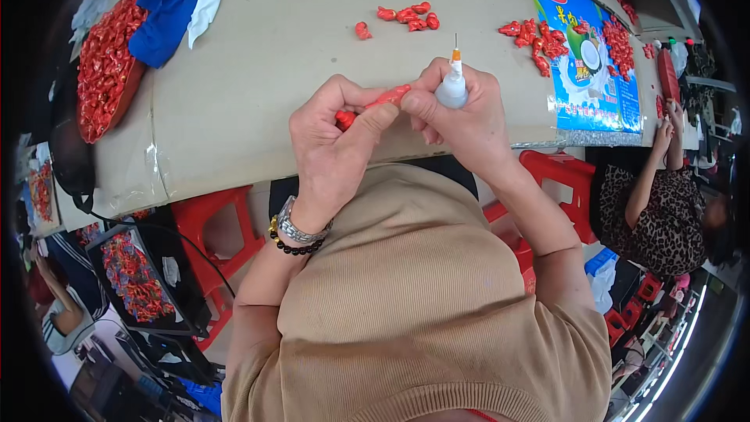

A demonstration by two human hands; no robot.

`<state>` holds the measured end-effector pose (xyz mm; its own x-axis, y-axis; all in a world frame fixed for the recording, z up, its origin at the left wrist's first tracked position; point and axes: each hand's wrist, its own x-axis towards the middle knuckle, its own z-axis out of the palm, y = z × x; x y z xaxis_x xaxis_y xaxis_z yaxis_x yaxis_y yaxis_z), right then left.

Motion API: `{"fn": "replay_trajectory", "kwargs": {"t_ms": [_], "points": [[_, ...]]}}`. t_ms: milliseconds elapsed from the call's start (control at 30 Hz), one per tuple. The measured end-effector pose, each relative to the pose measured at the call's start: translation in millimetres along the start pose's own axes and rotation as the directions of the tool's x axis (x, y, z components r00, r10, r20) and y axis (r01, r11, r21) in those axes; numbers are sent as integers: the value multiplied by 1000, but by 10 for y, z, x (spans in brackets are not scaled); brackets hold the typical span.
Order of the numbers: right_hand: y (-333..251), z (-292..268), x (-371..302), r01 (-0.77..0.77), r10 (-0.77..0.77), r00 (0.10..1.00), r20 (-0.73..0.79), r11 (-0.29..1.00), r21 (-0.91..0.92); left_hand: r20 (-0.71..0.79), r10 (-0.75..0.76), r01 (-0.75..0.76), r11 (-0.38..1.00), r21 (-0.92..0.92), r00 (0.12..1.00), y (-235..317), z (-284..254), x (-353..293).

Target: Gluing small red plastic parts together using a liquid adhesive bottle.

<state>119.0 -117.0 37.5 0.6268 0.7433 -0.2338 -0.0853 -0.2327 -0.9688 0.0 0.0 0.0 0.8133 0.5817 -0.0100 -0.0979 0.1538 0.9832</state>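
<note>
My left hand (332, 144) is closed, pinching a small glossy red piece (389, 96) between thumb and fingers. A rounded red end (344, 119) shows at the curled fingers of that hand; whether it belongs to the same piece I cannot tell. My right hand (473, 121) is closed around a small white needle-tip squeeze bottle (452, 91), its orange collar and thin needle pointing up and away. The right thumb and fingertips also meet the far end of the red piece. Both hands are held above the table's near edge, close together.
Small red pieces (410, 16) lie beyond my hands, more (539, 43) beside a blue printed sheet (590, 70). At left stands a heaped tray (133, 78) with a blue cloth (164, 19). Red stools (226, 227) stand below the table (250, 39). Another person (656, 203) works at right.
</note>
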Motion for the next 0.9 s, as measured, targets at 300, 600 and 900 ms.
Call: {"fn": "replay_trajectory", "kwargs": {"t_ms": [300, 600, 900], "points": [[39, 34, 36, 105, -113, 973, -201, 993, -49, -24, 158, -158, 987, 7, 987, 68, 122, 132], [145, 172, 55, 255, -274, 935, -224, 960, -113, -30, 70, -76, 928, -365, 997, -108, 104, 84], [141, 95, 108, 403, -428, 894, -134, 898, -177, -9, -77, 68, 921, -383, 997, 116, 73, 112]]}}
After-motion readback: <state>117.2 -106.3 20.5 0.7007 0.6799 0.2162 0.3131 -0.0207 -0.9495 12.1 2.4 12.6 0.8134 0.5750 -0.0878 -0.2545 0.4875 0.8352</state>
